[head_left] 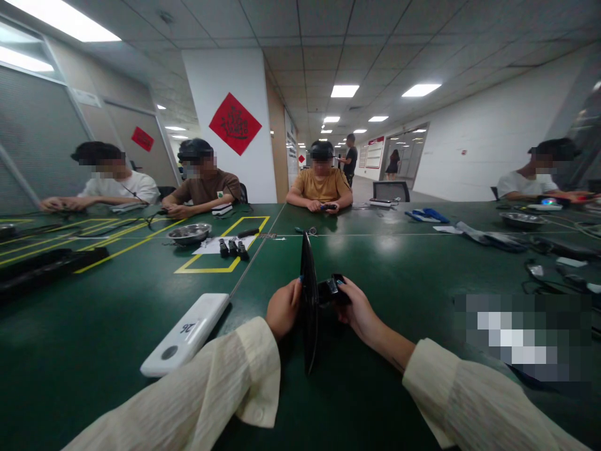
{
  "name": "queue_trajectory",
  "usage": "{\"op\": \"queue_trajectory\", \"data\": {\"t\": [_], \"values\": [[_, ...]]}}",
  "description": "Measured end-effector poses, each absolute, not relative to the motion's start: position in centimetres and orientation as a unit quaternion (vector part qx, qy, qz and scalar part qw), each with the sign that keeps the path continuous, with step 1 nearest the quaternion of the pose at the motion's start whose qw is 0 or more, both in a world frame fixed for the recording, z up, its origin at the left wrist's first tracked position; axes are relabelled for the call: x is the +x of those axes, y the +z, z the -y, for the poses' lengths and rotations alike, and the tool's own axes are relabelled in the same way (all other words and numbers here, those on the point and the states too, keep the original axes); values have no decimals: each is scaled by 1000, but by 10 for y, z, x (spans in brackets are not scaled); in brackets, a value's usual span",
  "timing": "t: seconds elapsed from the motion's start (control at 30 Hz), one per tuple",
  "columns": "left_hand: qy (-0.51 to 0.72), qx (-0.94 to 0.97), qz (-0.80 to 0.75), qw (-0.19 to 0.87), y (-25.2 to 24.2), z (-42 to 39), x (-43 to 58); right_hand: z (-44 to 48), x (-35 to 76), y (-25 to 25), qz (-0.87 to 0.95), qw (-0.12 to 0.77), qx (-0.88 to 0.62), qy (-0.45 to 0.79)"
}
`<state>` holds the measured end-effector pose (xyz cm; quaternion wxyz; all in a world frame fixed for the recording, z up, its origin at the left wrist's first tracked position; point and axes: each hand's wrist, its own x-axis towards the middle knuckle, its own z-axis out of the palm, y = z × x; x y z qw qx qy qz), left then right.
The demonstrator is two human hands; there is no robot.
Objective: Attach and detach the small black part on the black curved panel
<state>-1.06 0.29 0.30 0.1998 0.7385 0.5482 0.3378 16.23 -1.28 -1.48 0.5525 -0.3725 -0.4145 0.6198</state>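
My left hand (283, 308) is closed on the edge of a thin black flat panel (308, 294) that stands upright, edge-on to me, on the green table (94, 338). My right hand (357, 307) grips a small black device (332, 289) and holds it against the right face of the panel. Both of my arms are in cream long sleeves. A white power bank (186, 333) lies flat on the table just left of my left forearm.
A metal bowl (190, 233), white paper and small black parts (233, 248) sit in a yellow-taped rectangle ahead left. A black tray (42, 266) lies far left. Several people sit around the table handling small items. Cables, another metal bowl (522, 218) and black devices are at right.
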Motion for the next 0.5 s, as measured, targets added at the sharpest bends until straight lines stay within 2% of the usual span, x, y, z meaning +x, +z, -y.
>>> {"op": "queue_trajectory", "data": {"t": [0.5], "values": [[249, 750, -607, 82, 3, 2, -8, 9, 163, -18, 332, 569, -355, 664]]}}
